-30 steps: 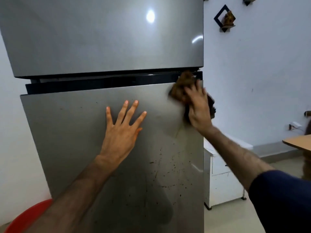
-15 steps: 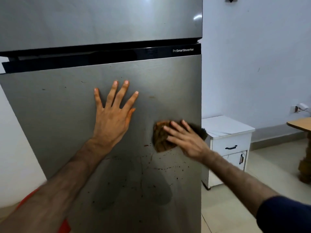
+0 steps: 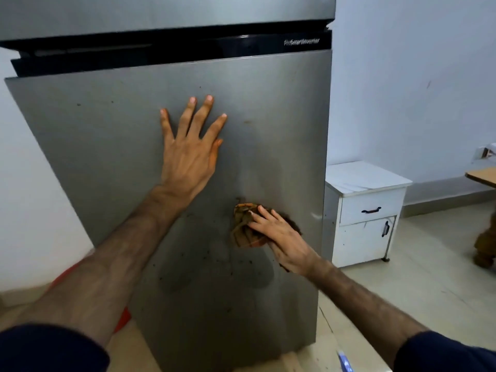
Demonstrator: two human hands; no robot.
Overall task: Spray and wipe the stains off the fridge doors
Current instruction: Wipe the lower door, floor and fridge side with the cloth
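Observation:
The grey lower fridge door (image 3: 107,146) fills the middle of the head view, below a black band and the upper door (image 3: 161,9). My left hand (image 3: 188,151) lies flat on the lower door with fingers spread. My right hand (image 3: 281,237) presses a crumpled brown cloth (image 3: 243,229) against the door, right of centre. Small dark stain specks (image 3: 206,255) dot the door below and left of the cloth, and one brownish mark (image 3: 247,122) sits higher up.
A white bedside cabinet (image 3: 367,210) stands close to the fridge's right side on the tiled floor. A wooden table corner (image 3: 483,175) juts in at the far right. Something red (image 3: 123,318) lies on the floor left of the fridge. A blue-white object (image 3: 345,361) shows at the bottom edge.
My right hand has swept the cloth from the lower door's top right corner down to the stained middle part. The view has dropped lower. My left hand stays flat on the door.

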